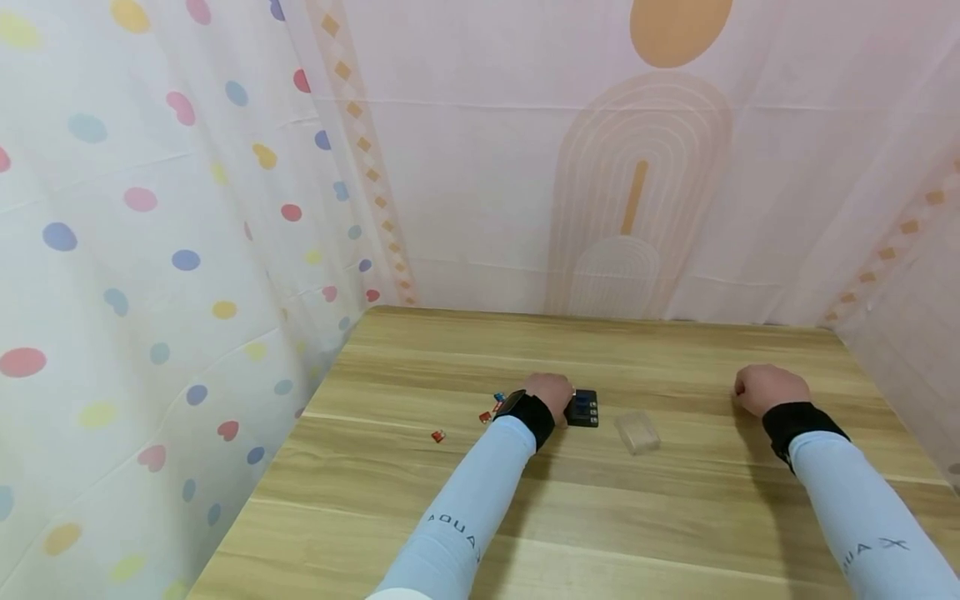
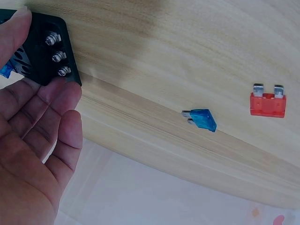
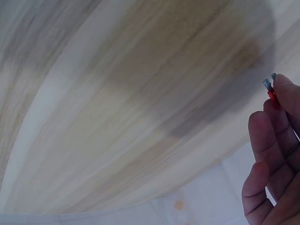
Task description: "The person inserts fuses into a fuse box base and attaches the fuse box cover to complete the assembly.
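Note:
In the head view my left hand (image 1: 549,393) is at a black fuse block (image 1: 583,408) on the table. The left wrist view shows the thumb on the top of the block (image 2: 38,43) and fingers against its side, gripping it. Several screw terminals line one edge of the block, and part of a blue fuse (image 2: 6,70) shows at it beneath the thumb. Off to the right, my right hand (image 1: 772,389) pinches a red blade fuse (image 3: 273,97) between thumb and finger, its metal prongs sticking out.
A clear plastic cover (image 1: 637,432) lies right of the block. Loose on the wood are a blue blade fuse (image 2: 203,119) and a red blade fuse (image 2: 267,105). Another red fuse (image 1: 438,436) lies farther left. Patterned curtains (image 1: 480,167) hang behind the table (image 1: 675,517).

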Tool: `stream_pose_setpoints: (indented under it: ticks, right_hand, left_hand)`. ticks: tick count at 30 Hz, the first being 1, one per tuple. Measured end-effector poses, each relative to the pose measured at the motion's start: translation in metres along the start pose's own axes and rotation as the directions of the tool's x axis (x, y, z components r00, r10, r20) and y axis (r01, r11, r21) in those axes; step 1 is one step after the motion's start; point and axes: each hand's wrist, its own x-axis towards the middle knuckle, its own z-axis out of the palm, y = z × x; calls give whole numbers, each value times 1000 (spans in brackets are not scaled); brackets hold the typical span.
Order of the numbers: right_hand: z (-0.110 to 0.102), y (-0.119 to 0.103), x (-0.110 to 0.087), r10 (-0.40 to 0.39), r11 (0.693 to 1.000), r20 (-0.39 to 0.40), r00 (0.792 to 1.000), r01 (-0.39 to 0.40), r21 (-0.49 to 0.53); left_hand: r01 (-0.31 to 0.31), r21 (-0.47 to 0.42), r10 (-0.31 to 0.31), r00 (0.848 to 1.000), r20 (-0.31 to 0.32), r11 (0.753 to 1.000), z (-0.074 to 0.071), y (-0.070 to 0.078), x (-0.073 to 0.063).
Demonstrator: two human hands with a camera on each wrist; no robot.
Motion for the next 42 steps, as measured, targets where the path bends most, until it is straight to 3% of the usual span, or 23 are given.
stream_pose_setpoints:
  ticks: [8,21,42]
  right_hand:
    - [-2,-8,3,-19,1000,-36,999,19,-2]
    - [-7,-20,9,-41,999,-37,998,40,-5]
    - [-5,-62,28,-115,993,-88,989,114,-22]
  left_hand:
    - [3,22,-4,999,36,1000,-15,1,-11]
    - [4,15,-4,999,39,1000,0,2,3]
    - [16,25,-17,999,32,1000,0,3,2]
